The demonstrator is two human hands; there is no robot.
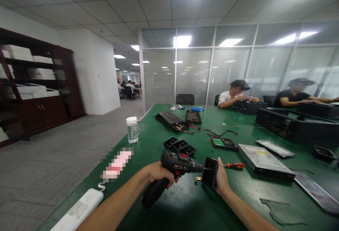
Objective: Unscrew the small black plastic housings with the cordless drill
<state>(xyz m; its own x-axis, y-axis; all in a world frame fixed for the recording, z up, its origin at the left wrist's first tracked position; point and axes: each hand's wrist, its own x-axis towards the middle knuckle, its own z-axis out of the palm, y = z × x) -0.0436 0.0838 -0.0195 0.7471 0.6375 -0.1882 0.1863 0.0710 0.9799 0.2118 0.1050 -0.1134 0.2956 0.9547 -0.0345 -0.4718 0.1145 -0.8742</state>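
Observation:
My left hand point(162, 175) is wrapped round the grip of a black cordless drill point(176, 164) with red switches. The drill points right, and its bit reaches into a small black plastic box point(209, 174). That box stands on edge over the table, held from its right side by my right hand point(221, 177). Whether the bit touches a screw inside cannot be made out. Just left of the box lies a small brass-coloured metal piece point(198, 179). Behind my right hand rests an orange and black screwdriver point(235, 166). Several similar black boxes point(180, 145) lie beyond the drill.
On the green table point(182, 210) are a clear bottle point(132, 132), a white power strip point(79, 208), a silver disc drive point(262, 158), a green circuit board piece point(221, 142) and a black device point(172, 119) with loose wires. Two people work at black cases point(288, 125) across the table.

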